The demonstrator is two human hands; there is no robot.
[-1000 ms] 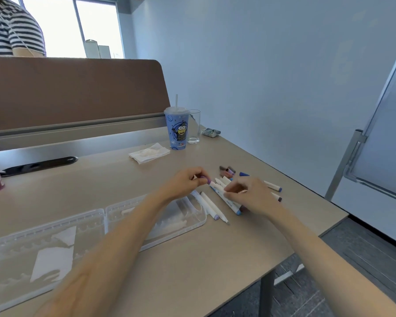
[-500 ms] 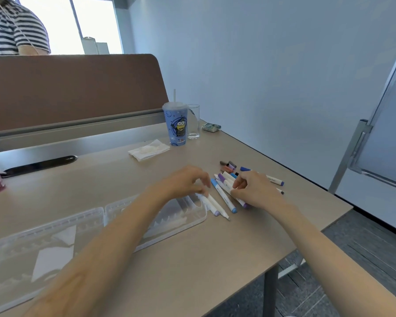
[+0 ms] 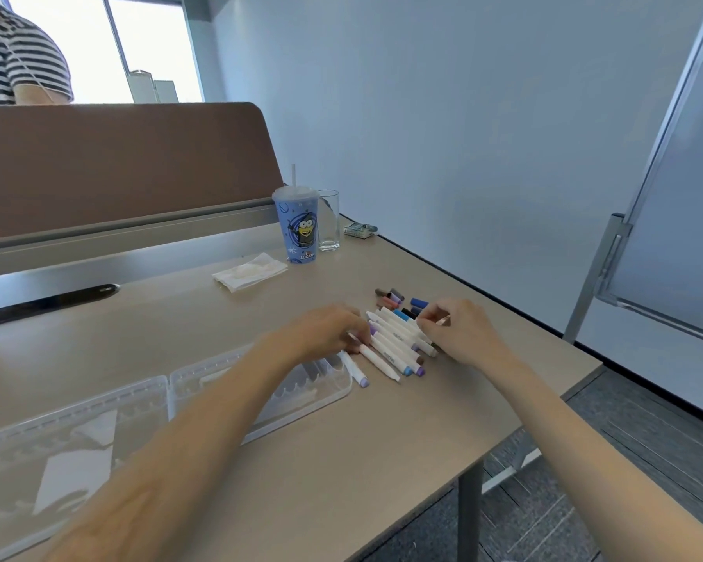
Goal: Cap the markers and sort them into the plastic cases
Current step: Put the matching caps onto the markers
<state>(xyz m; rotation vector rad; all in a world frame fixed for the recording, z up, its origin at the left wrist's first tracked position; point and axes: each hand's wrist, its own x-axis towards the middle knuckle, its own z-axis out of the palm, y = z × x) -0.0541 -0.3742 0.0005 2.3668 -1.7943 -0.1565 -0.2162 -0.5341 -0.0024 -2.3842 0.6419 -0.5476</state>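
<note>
A row of white markers [image 3: 394,344] lies side by side on the surface [image 3: 382,440], just right of the open clear plastic case [image 3: 321,393], with loose caps [image 3: 394,300] at its far end. The left hand [image 3: 325,330] curls over the row's left ends; whether its grip holds one, I cannot tell. The right hand [image 3: 463,336] sits at the row's right side, its grip pinching a pale marker end [image 3: 443,319] between thumb and forefinger.
</note>
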